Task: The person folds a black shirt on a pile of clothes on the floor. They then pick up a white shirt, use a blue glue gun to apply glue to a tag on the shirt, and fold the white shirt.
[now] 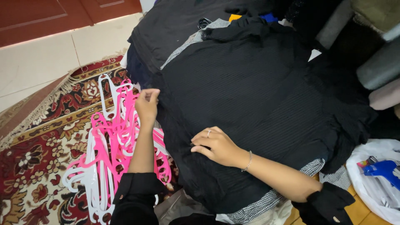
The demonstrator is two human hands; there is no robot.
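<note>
**Two hands on a black ribbed garment, hangers heaped at its edge**

From the head view, a black ribbed garment [258,96] lies spread over a pile of clothes [175,25], filling the middle of the frame. The left hand [148,104] pinches the garment's left edge, fingers closed on the cloth. The right hand [216,146] lies flat on the fabric lower down, its grip loose and fingers pressing rather than clasping; it wears one ring and one thin bracelet.

Just beside the left edge, a tangled heap of pink and white hangers [112,146] covers the patterned red rug [33,166]; too tangled to count. Beyond the rug's fringe, pale floor tile [46,58] lies open. One checked cloth [271,200] shows beneath the garment's near edge. At right, one white plastic bag [375,187] holds a blue tool [385,170], crowding that side.
</note>
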